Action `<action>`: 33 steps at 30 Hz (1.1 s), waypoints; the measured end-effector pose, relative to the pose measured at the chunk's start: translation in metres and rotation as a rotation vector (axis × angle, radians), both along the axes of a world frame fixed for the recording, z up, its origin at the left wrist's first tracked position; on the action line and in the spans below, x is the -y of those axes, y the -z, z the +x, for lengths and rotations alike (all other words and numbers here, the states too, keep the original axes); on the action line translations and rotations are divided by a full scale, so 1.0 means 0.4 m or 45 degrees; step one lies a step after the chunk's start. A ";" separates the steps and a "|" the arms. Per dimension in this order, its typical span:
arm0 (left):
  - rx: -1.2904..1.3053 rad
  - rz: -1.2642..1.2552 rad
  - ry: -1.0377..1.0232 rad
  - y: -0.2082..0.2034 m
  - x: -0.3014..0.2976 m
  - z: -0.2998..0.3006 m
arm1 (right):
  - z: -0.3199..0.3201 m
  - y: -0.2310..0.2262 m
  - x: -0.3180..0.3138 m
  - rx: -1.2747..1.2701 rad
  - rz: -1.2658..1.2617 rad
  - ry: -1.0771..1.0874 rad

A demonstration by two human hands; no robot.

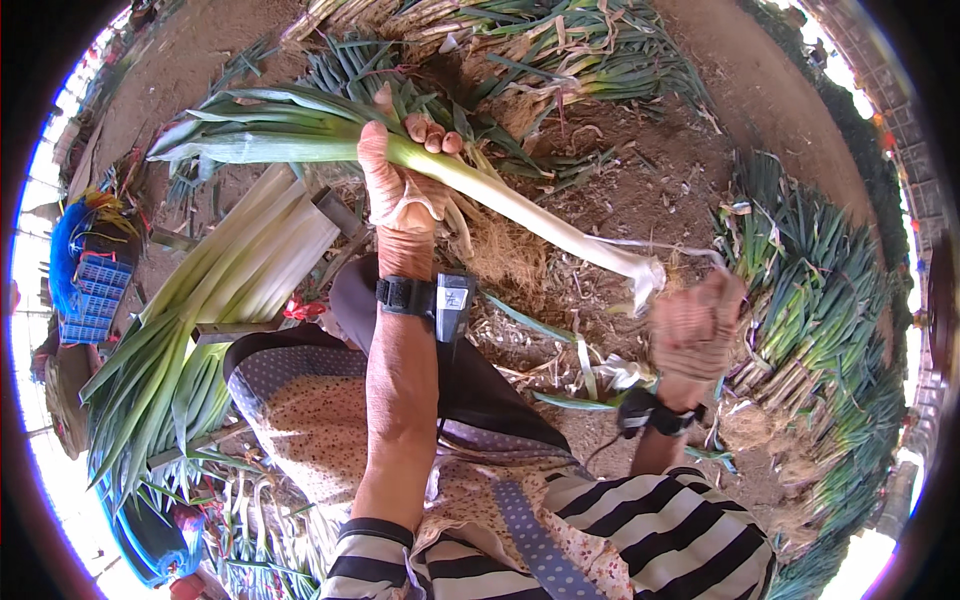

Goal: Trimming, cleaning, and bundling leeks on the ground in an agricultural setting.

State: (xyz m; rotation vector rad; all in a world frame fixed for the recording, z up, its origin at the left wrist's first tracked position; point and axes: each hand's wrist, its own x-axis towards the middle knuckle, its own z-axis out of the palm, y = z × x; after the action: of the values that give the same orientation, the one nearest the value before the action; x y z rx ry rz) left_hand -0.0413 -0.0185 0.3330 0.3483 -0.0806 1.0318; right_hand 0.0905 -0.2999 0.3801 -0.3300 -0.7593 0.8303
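Observation:
My left hand point(395, 190) is closed around a leek point(500, 205), thumb on the near side and fingers curled over it. The leek slants across the view, its green leaves to the left and its white root end down to the right. A thin pale strip of leek skin point(660, 244) stretches from near the root end to my right hand point(700, 315). That hand is blurred by motion but looks closed on the strip, a little right of the root end and apart from it.
Clean white-stemmed leeks point(230, 260) lie stacked on a low rack at left. Unpeeled leeks are heaped at far right point(815, 310) and at the top point(600, 60). Peelings point(625, 372) litter the soil. A blue crate point(98, 290) stands far left.

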 end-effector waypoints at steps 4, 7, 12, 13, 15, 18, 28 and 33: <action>0.047 0.051 -0.024 0.020 -0.025 -0.022 | 0.168 0.071 0.225 -0.194 -0.516 0.484; -0.101 -0.017 -0.083 0.015 -0.042 -0.040 | 0.266 0.186 0.366 -0.126 -1.552 1.020; -0.184 0.025 -0.136 0.010 -0.058 -0.044 | 0.153 0.196 0.263 1.985 -3.134 0.777; -0.187 0.028 -0.133 0.012 -0.052 -0.034 | 0.144 0.225 0.280 1.888 -2.629 1.120; -0.206 0.029 -0.125 0.026 -0.050 -0.039 | 0.076 0.198 0.228 1.590 -2.047 1.219; -0.161 0.112 -0.124 0.038 -0.068 -0.052 | -0.033 0.104 0.046 2.095 -1.718 1.070; -0.552 -0.364 -0.209 0.050 -0.073 -0.029 | -0.005 0.138 -0.059 2.334 -1.404 0.778; -0.645 -0.244 -0.066 0.009 -0.033 0.016 | -0.080 0.067 -0.089 1.461 -1.003 0.453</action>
State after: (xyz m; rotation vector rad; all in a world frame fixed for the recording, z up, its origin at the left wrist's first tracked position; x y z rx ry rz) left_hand -0.0348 -0.0054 0.3292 0.4282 0.4815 0.9668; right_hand 0.0586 -0.2641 0.3534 -1.6893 -1.3390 0.5117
